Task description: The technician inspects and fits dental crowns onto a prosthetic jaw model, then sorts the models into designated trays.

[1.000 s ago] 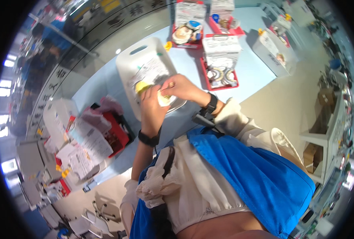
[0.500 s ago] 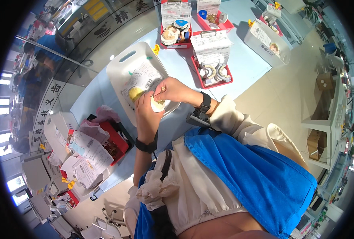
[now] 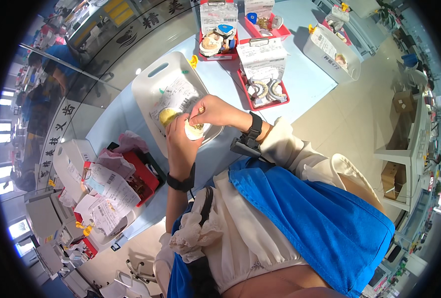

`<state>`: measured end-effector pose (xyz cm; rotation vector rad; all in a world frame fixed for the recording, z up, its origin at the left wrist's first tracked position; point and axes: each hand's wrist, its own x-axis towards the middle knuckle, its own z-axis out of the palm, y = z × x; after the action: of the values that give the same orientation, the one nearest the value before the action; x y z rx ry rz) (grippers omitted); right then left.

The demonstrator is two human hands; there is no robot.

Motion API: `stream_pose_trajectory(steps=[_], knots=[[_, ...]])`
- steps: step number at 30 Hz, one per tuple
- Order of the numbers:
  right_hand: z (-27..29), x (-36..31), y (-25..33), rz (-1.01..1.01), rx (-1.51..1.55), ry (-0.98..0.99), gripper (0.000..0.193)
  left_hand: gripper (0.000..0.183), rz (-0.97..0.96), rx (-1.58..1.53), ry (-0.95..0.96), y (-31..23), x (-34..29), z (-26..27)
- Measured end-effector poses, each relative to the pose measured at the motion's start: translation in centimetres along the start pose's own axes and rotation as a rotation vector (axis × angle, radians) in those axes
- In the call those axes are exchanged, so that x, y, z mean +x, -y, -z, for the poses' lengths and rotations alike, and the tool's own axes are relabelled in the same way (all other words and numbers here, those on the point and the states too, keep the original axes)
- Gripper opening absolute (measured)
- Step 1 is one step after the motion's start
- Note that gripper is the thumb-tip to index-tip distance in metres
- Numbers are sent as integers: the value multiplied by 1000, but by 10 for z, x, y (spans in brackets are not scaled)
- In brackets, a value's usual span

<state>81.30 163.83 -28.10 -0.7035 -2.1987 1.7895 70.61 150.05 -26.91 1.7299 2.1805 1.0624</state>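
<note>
On the pale-blue table [image 3: 312, 82], above the near end of a white plastic tray [image 3: 145, 92], the left hand [image 3: 180, 144] grips a white, gold-flecked plaster-like model [image 3: 194, 131]. The right hand's [image 3: 214, 110] bent fingers meet it; whether they pinch, I cannot tell. Seemingly close handwork, calling for steadiness.

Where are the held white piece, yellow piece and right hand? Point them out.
White piece [image 3: 193, 132], head view: its lower part.
Yellow piece [image 3: 167, 117], head view: its middle.
Right hand [image 3: 210, 110], head view: its back.
</note>
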Motion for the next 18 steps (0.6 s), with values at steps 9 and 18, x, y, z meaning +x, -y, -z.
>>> stream_pose_trajectory(steps=[9,18], knots=[[10,-6,0,-219,722,168,25,53,13,-124,51,9,8,-6],[17,-14,3,-381,1177,214,27,47,127,-341,192,15,20,-42]])
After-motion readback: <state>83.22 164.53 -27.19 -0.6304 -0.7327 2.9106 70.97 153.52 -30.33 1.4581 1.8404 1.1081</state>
